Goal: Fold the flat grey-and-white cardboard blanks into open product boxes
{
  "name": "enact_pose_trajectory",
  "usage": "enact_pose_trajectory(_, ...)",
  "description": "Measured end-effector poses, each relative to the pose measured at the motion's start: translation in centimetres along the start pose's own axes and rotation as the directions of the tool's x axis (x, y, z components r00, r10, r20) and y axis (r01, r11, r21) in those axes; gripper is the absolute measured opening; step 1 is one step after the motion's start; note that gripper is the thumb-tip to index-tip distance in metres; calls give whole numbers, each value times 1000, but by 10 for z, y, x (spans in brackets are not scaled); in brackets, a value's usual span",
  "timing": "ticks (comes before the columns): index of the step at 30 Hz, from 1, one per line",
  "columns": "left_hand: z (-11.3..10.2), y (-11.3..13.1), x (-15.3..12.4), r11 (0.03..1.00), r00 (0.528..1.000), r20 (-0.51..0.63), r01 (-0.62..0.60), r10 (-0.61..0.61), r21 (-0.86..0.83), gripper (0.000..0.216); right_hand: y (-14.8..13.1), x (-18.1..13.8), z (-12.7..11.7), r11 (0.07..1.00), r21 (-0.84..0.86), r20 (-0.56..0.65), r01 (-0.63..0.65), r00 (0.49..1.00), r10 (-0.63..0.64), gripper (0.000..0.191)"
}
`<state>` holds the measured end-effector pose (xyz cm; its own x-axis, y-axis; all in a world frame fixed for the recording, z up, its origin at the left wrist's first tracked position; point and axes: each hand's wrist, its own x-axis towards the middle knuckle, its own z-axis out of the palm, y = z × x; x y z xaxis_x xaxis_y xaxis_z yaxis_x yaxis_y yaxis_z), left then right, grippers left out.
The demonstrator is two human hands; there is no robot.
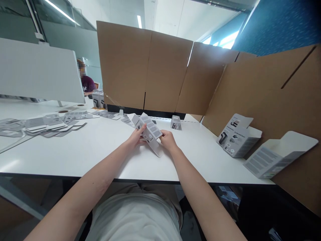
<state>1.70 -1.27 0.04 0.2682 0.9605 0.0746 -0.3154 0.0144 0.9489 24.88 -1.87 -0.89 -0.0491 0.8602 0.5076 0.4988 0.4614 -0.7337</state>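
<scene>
Between my two hands is a partly folded cardboard box (151, 129), grey and white with printed text, its flaps sticking out at both ends. My left hand (137, 135) grips its left side, thumb on the printed face and the other fingers behind. At its right edge my right hand (168, 140) pinches the card, fingertips partly hidden. The box is tilted just above the white table (100, 150). Beyond it, some flat printed card (127, 120) lies on the tabletop, and a small closed box (176, 122) stands to the right.
Several flat box blanks (47, 124) lie piled on the left. Two folded boxes with raised flaps, one upright (235, 139) and one nearer (265, 162), stand at right against a cardboard screen (276, 100). Behind a white panel (37, 70) sits a person (87, 83) near stacked boxes (97, 99).
</scene>
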Motion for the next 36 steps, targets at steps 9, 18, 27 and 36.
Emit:
enact_pose_trajectory(9,-5,2,1,997,994,-103,54,-49,52,93,8,2,-1,1000,-15,-25,-18,1000,17,26)
enact_pose_trajectory(18,-8,1,8,998,985,-172,40,-30,56,66,9,1,1,996,-34,25,-84,996,85,31)
enact_pose_trajectory(27,-3,-3,8,994,988,-140,76,-65,74,66,9,3,-6,983,-144,-65,-111,993,102,28)
enact_pose_trajectory(36,-18,5,16,987,966,-253,-84,47,-135,43,-3,0,-5,988,-84,-74,-133,989,126,45)
